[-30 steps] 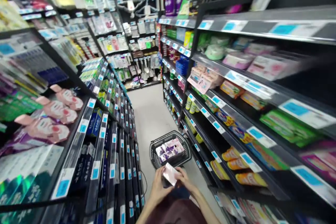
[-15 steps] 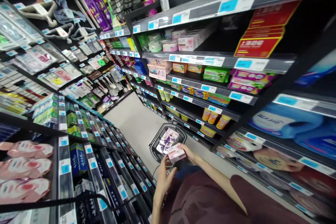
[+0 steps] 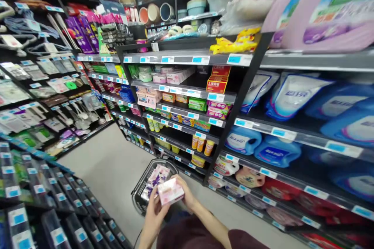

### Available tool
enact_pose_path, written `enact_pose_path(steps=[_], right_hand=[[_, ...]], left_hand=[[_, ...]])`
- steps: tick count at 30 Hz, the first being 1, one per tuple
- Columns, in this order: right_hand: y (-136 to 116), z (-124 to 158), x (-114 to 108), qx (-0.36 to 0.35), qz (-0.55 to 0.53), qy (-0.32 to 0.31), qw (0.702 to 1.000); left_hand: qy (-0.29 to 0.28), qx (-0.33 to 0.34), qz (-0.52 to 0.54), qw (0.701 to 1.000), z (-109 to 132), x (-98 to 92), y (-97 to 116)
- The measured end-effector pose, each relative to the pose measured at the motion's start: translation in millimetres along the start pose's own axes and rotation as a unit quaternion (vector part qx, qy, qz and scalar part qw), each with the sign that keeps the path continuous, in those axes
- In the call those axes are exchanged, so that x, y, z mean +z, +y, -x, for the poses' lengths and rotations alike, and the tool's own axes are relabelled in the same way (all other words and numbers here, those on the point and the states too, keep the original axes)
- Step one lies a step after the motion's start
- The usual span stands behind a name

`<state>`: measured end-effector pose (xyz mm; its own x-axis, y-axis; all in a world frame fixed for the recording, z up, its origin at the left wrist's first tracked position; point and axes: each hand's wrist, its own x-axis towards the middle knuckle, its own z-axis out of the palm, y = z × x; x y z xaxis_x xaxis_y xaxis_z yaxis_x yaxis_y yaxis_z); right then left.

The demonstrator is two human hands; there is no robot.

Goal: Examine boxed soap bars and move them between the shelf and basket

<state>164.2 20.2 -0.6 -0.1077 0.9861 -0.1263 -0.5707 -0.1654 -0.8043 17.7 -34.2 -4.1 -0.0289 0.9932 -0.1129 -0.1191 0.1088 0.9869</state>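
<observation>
In front of me I hold a pink-and-white soap box (image 3: 170, 191), tilted with its printed face up. My right hand (image 3: 186, 192) is closed round its far right side. At the near left corner, the fingers and thumb of my left hand (image 3: 154, 211) are closed on the same box; some fingertips are hidden behind it. Just beyond sits a dark shopping basket (image 3: 137, 193) on the floor, its near side partly covered by my hands. Inside it lie pink, white and purple packages (image 3: 156, 175).
To the right, shelves hold soap boxes (image 3: 177, 76), a red carton (image 3: 217, 83), yellow-orange canisters (image 3: 200, 144) and blue detergent bottles (image 3: 277, 151). A low shelf unit (image 3: 55, 198) borders the left side. Grey floor (image 3: 102, 155) runs between them.
My view has swung right and up, showing more detergent shelves and basins above. My left hand has come up onto the soap box, which my right hand still holds.
</observation>
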Motion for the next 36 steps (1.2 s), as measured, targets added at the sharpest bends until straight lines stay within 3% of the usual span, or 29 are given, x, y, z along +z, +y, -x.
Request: enact_pose_path(steps=[3, 8, 13, 17, 22, 28, 30, 32, 34, 36], right_hand=[[1.2, 8.5, 1.5, -0.03, -0.015, 0.019, 0.999], [2.7, 10.2, 17.6, 0.043, -0.062, 0.02, 0.997], [3.1, 10.3, 25.9, 0.05, -0.037, 0.033, 0.998], [10.4, 13.2, 12.1, 0.052, 0.001, 0.016, 0.999], [3.0, 16.6, 1.4, -0.025, 0.094, 0.009, 0.995], [-17.6, 24.6, 6.8, -0.052, 0.186, -0.077, 0.978], [-29.0, 25.7, 9.5, -0.057, 0.238, -0.107, 0.964], [-53.2, 25.8, 13.7, -0.086, 0.323, -0.148, 0.931], [-93.1, 26.7, 18.8, -0.16, 0.423, -0.183, 0.873], [-141.1, 29.4, 22.6, -0.278, 0.484, -0.173, 0.812]], left_hand=[[0.034, -0.005, 0.034, 0.999, 0.5, 1.7, -3.3], [0.071, 0.009, 0.082, 0.994, -1.3, 6.1, -2.3], [0.098, 0.013, 0.099, 0.99, -3.0, 3.9, 3.3], [0.077, 0.012, 0.1, 0.992, 0.3, 1.7, 8.1], [0.037, 0.009, 0.077, 0.996, 3.7, -0.9, 14.3], [0.032, 0.031, 0.032, 0.998, 5.8, -3.9, 15.2], [0.035, 0.039, 0.012, 0.999, 7.1, -5.2, 15.7], [0.045, 0.047, 0.011, 0.998, 8.8, -6.4, 17.4], [0.055, 0.055, 0.028, 0.997, 11.1, -7.0, 20.8], [0.061, 0.066, 0.052, 0.995, 13.8, -7.1, 25.4]])
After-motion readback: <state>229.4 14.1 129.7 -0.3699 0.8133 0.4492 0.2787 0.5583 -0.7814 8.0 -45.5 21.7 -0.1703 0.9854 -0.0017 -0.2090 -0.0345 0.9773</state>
